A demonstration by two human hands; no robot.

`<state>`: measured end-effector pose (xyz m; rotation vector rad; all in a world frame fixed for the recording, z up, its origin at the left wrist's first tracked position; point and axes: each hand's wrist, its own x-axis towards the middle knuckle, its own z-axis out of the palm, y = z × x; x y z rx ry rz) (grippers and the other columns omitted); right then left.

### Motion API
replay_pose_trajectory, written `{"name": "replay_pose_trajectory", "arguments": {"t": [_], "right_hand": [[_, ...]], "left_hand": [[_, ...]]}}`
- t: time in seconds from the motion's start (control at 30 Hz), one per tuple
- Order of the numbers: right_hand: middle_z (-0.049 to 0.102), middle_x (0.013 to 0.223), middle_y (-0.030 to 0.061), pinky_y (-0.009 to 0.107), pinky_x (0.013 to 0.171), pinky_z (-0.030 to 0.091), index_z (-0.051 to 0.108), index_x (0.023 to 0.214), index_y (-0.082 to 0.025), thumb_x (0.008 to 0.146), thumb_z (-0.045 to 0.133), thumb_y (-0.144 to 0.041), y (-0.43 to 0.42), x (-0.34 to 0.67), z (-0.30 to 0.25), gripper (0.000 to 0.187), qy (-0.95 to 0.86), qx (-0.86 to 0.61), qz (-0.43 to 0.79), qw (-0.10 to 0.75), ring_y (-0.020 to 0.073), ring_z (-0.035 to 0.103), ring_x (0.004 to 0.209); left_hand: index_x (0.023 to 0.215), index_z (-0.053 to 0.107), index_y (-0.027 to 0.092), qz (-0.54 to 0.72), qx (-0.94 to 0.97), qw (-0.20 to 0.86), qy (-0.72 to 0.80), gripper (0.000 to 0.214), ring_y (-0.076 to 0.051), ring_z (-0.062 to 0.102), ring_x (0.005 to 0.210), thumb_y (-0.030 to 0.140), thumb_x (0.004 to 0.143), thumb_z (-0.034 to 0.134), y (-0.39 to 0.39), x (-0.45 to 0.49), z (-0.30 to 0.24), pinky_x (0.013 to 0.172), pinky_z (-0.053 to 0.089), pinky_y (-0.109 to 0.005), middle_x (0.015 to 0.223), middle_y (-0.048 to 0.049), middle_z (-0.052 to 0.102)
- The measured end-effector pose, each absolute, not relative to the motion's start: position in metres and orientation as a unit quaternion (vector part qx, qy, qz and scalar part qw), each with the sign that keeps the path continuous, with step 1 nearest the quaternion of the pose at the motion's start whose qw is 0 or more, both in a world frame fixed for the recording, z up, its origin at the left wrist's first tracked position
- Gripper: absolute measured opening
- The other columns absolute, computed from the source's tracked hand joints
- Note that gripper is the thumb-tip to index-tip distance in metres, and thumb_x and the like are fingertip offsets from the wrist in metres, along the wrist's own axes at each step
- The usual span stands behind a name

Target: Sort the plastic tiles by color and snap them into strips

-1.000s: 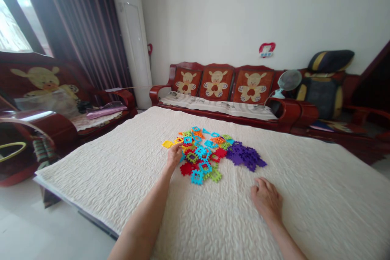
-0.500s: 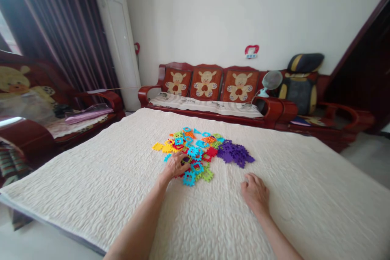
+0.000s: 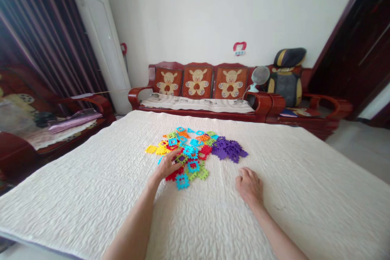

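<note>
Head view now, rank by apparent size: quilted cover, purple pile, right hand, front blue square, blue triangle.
1. Quilted cover
2. Purple pile and right hand: too alike to rank
3. Front blue square
4. Blue triangle

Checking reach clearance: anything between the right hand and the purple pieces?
Nothing visible. Only a short stretch of cream quilted cover shows between the right hand and the purple pieces.
</note>
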<state>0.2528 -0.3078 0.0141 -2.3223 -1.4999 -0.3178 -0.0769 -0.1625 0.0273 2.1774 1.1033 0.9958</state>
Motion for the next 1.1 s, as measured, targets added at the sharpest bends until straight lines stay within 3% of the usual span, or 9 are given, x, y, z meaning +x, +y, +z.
{"name": "replay_pose_trajectory", "arguments": {"t": [0.27, 0.43, 0.57, 0.73, 0.97, 1.1], "right_hand": [[0.059, 0.125, 0.0084, 0.035, 0.087, 0.035, 0.061, 0.109, -0.018, 0.086, 0.042, -0.02, -0.307, 0.253, 0.013, 0.03, -0.532, -0.818, -0.121, 0.182, 0.0213, 0.05, 0.115], [0.06, 0.124, 0.0072, 0.034, 0.086, 0.033, 0.061, 0.106, -0.018, 0.085, 0.044, -0.018, -0.307, 0.253, 0.012, 0.027, -0.533, -0.815, -0.122, 0.192, 0.0204, 0.05, 0.113], [0.06, 0.123, 0.0069, 0.034, 0.086, 0.033, 0.061, 0.106, -0.018, 0.085, 0.045, -0.017, -0.308, 0.253, 0.013, 0.026, -0.535, -0.81, -0.126, 0.204, 0.0201, 0.05, 0.113], [0.06, 0.122, 0.007, 0.034, 0.085, 0.033, 0.061, 0.105, -0.018, 0.085, 0.045, -0.017, -0.309, 0.253, 0.014, 0.026, -0.534, -0.811, -0.122, 0.205, 0.0202, 0.05, 0.112], [0.061, 0.122, 0.0079, 0.035, 0.086, 0.033, 0.061, 0.106, -0.018, 0.085, 0.045, -0.017, -0.31, 0.253, 0.014, 0.026, -0.538, -0.806, -0.128, 0.211, 0.0208, 0.05, 0.112], [0.06, 0.122, 0.0082, 0.035, 0.086, 0.033, 0.061, 0.107, -0.018, 0.086, 0.044, -0.018, -0.31, 0.253, 0.014, 0.027, -0.539, -0.804, -0.126, 0.217, 0.0208, 0.051, 0.112]], "left_hand": [[0.123, 0.06, 0.02, 0.418, 0.713, 0.423, 0.372, 0.055, -0.024, 0.062, 0.107, 0.032, 0.07, 0.069, -0.166, -0.077, 0.035, 0.091, 0.051, -0.036, 0.12, -0.0078, 0.066], [0.115, 0.065, 0.015, 0.46, 0.608, 0.465, 0.45, 0.054, -0.023, 0.066, 0.093, 0.048, 0.072, 0.068, -0.168, -0.075, 0.041, 0.071, 0.054, -0.03, 0.109, -0.0103, 0.069], [0.118, 0.064, 0.018, 0.474, 0.544, 0.531, 0.444, 0.055, -0.017, 0.066, 0.079, 0.051, 0.074, 0.067, -0.167, -0.077, 0.044, 0.057, 0.051, -0.023, 0.109, -0.0094, 0.069], [0.12, 0.062, 0.018, 0.472, 0.47, 0.648, 0.37, 0.055, -0.013, 0.066, 0.074, 0.047, 0.074, 0.07, -0.167, -0.081, 0.047, 0.06, 0.051, -0.022, 0.116, -0.0113, 0.067], [0.111, 0.067, 0.019, 0.483, 0.487, 0.645, 0.336, 0.051, -0.021, 0.062, 0.104, 0.036, 0.065, 0.08, -0.179, -0.075, 0.067, 0.076, 0.049, -0.024, 0.124, -0.011, 0.064], [0.102, 0.07, 0.017, 0.472, 0.517, 0.617, 0.361, 0.046, -0.017, 0.065, 0.088, 0.043, 0.065, 0.078, -0.174, -0.038, 0.069, 0.071, 0.049, -0.024, 0.105, -0.0085, 0.071]]}}
